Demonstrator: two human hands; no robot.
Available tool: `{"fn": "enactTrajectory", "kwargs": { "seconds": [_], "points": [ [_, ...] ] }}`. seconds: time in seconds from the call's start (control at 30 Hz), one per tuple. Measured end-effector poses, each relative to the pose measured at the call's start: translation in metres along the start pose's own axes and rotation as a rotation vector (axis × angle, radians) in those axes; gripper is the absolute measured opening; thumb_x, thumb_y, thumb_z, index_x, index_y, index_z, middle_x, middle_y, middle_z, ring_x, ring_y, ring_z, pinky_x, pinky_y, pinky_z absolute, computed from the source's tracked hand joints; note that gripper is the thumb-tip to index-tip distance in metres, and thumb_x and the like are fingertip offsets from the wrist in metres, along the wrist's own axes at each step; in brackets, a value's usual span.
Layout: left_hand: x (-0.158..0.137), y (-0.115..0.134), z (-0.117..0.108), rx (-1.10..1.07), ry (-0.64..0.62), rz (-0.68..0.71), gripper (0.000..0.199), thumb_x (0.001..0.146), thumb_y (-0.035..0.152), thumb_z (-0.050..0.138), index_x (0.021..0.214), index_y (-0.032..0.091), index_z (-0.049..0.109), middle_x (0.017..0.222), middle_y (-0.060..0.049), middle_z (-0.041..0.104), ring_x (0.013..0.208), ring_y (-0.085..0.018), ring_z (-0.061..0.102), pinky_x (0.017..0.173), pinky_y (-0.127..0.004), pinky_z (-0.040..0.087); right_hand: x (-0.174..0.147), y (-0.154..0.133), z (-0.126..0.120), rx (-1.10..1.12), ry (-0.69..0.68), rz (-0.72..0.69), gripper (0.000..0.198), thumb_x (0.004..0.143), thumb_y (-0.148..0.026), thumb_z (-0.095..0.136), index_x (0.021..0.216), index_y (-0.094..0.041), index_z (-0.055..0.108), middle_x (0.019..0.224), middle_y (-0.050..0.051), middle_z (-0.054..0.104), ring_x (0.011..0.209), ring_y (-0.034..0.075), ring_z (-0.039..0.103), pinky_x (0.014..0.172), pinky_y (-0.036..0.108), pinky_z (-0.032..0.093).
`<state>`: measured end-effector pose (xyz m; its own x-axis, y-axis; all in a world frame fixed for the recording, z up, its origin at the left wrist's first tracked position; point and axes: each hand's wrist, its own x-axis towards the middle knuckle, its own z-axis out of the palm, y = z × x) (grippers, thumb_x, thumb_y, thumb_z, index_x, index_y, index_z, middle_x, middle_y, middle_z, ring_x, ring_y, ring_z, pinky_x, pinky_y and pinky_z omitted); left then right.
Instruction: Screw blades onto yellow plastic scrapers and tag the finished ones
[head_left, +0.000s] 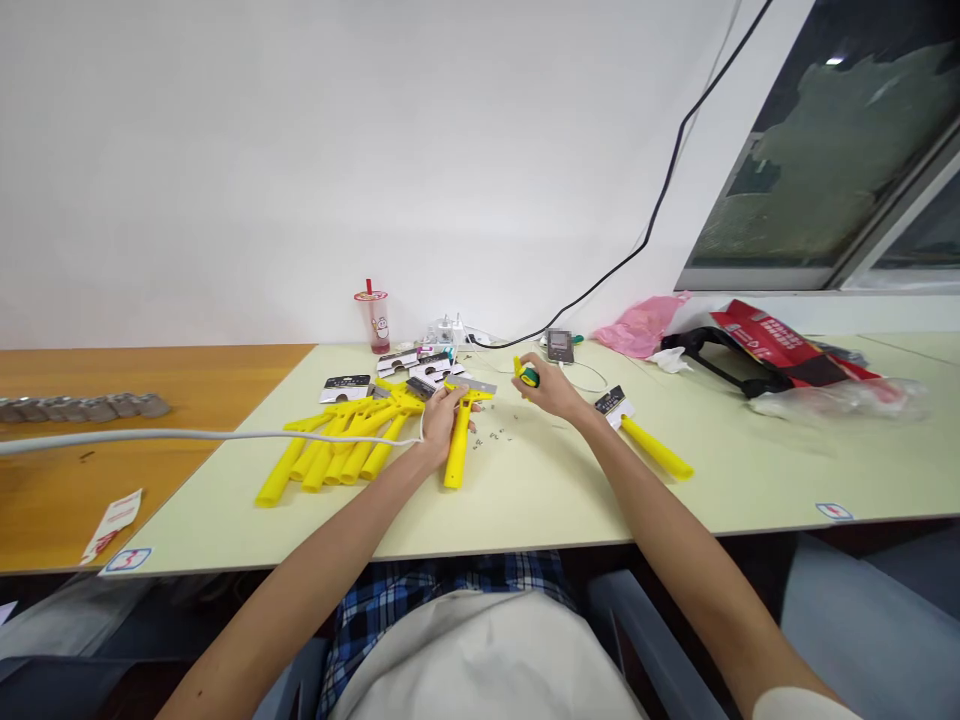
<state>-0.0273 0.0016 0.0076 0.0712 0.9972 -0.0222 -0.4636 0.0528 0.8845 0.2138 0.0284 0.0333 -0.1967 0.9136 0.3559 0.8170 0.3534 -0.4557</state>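
Note:
My left hand [441,415] grips a yellow scraper [456,450] by its head; a flat metal blade [480,386] lies across the top, and the handle points toward me. Off to the right, my right hand [551,385] is raised over the table, closed around a green-and-yellow screwdriver [529,377], most of it hidden by the fingers. A small yellow piece [517,367] shows at those fingertips. Between the hands lie several tiny metal screws [493,435]. Left of my left hand is a pile of yellow scraper handles [319,460].
A carded yellow scraper [656,447] lies beside my right forearm. Black-and-white cards [345,389], a lidded cup [373,318] and a small device [559,345] stand toward the wall. A white cable [225,435] crosses the left side. A red bag [780,345] lies right.

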Motion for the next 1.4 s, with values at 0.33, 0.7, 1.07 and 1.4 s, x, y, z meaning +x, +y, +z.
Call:
{"fn": "enactTrajectory", "kwargs": {
  "seconds": [0.33,0.7,1.07,1.4],
  "points": [
    [-0.004,0.001,0.004,0.022,-0.017,-0.002,0.02,0.089,0.025,0.08,0.101,0.018,0.066,0.102,-0.009,0.08,0.067,-0.015,0.074,0.042,-0.02,0.049,-0.015,-0.051,0.003,0.654,0.282,-0.045,0.033,0.091,-0.055,0.077,0.09,-0.023,0.068,0.075,0.0,0.068,0.049,0.013,0.05,0.042,0.029,0.037],
    [-0.006,-0.009,0.007,0.088,-0.031,0.041,0.023,0.09,0.03,0.084,0.098,0.016,0.069,0.092,-0.009,0.08,0.064,-0.016,0.075,0.042,-0.021,0.05,-0.015,-0.058,0.009,0.708,0.214,0.021,0.056,0.081,-0.071,0.086,0.098,-0.017,0.079,0.053,-0.001,0.064,0.039,0.012,0.041,0.036,0.028,0.034],
    [-0.013,-0.007,0.007,0.143,-0.07,0.106,0.026,0.088,0.034,0.086,0.089,0.016,0.068,0.077,-0.006,0.074,0.057,-0.015,0.069,0.042,-0.022,0.05,-0.012,-0.057,-0.014,0.439,-0.056,0.12,0.046,0.078,-0.061,0.085,0.089,-0.017,0.082,0.048,-0.006,0.048,0.041,0.011,0.039,0.038,0.025,0.032],
    [-0.013,-0.008,0.007,0.186,-0.099,0.101,0.022,0.091,0.033,0.081,0.091,0.016,0.067,0.079,-0.007,0.074,0.063,-0.017,0.073,0.043,-0.022,0.051,0.0,-0.047,-0.019,0.316,0.011,0.017,0.048,0.075,-0.062,0.085,0.071,-0.018,0.067,0.068,0.001,0.061,0.063,0.014,0.048,0.049,0.026,0.035]
  ]
}}
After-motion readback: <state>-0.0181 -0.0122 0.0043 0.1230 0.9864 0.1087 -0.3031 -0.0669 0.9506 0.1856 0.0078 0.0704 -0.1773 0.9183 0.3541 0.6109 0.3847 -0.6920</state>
